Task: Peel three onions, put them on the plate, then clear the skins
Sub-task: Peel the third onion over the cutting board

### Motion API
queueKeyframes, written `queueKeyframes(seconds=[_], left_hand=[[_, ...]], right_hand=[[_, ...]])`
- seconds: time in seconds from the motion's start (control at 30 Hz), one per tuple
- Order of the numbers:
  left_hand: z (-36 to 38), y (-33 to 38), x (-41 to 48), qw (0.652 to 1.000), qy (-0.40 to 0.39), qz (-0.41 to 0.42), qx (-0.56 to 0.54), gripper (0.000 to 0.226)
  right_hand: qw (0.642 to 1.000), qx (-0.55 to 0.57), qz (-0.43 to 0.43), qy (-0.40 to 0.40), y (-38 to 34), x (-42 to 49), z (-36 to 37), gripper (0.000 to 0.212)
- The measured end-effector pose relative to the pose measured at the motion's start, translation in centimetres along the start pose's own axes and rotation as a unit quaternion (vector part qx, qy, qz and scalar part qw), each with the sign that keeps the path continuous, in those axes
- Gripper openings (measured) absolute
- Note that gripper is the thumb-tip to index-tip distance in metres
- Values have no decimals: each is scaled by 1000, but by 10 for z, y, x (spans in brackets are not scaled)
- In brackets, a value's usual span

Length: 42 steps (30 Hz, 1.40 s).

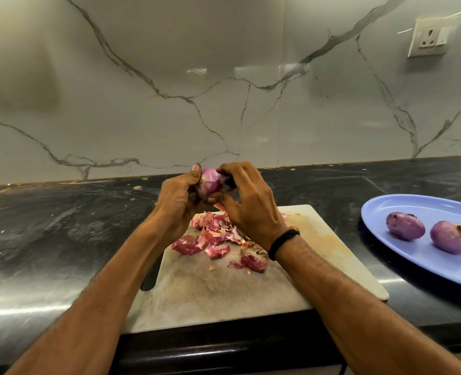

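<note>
K: When the head view grabbed this moment, what did the hands have?
M: Only one view, so: left hand (179, 201) was curled round the held onion (210, 184), thumb up beside its top. It sat raised above the far edge of the cutting board (224, 293).
K: Right side?
M: right hand (251, 209) was on the same onion from the other side, fingertips pinched in at its upper right and thumb underneath. Couldn't tell whether they gripped loose skin or the bulb itself, because the fingers hid the contact. Black wristband (283, 243) was on that wrist.
K: Onion surface?
M: The visible face was smooth, pale purple and mostly bare.
K: Skins?
M: skins (216, 236) lay in a loose heap on the board's far half, below the hands, with a few strays nearer the camera. The board sat on the dark counter (61, 226), its near edge reaching the counter's front.
K: Plate?
M: blue plate (413, 209) was on the counter right of the board, apart from it and cut off by the frame edge. first plated onion (405, 226) and second plated onion (452, 237) lay side by side on it, not touching. Both looked peeled.
K: Background?
M: Veined backsplash (224, 90), with a wall socket (432, 36) at upper right.
</note>
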State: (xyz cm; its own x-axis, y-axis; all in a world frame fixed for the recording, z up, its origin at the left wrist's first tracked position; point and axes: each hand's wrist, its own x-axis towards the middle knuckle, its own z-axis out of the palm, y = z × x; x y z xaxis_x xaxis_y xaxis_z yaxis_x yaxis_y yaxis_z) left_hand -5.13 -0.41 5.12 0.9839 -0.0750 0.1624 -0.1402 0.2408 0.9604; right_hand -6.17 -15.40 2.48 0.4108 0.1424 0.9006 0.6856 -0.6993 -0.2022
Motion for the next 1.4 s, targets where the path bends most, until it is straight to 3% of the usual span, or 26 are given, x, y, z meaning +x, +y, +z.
queueKeyframes(seconds=[0.23, 0.47, 0.67, 0.87, 1.03, 1.23, 1.4], left_hand=[[0, -2, 2, 999, 17, 16, 34, 41], [1, -4, 2, 999, 8, 11, 33, 31], [1, -6, 2, 999, 5, 8, 36, 49], [3, -6, 0, 1000, 15, -1, 14, 51], [4, -3, -2, 999, 38, -19, -34, 53], [2, -1, -1, 997, 30, -34, -62, 53], [3, 0, -2, 996, 38, -43, -66, 49]], right_hand=[[1000, -7, -1, 1, 0, -1, -3, 22], [1000, -12, 14, -24, 7, -2, -7, 23], [999, -3, 24, -46, 12, -3, -11, 19], [997, 9, 28, -69, 15, -5, -9, 9], [998, 26, 51, -27, 8, -1, -6, 8], [993, 75, 92, 0, 6, 2, -4, 33], [994, 65, 87, 9, 5, 0, -4, 24]])
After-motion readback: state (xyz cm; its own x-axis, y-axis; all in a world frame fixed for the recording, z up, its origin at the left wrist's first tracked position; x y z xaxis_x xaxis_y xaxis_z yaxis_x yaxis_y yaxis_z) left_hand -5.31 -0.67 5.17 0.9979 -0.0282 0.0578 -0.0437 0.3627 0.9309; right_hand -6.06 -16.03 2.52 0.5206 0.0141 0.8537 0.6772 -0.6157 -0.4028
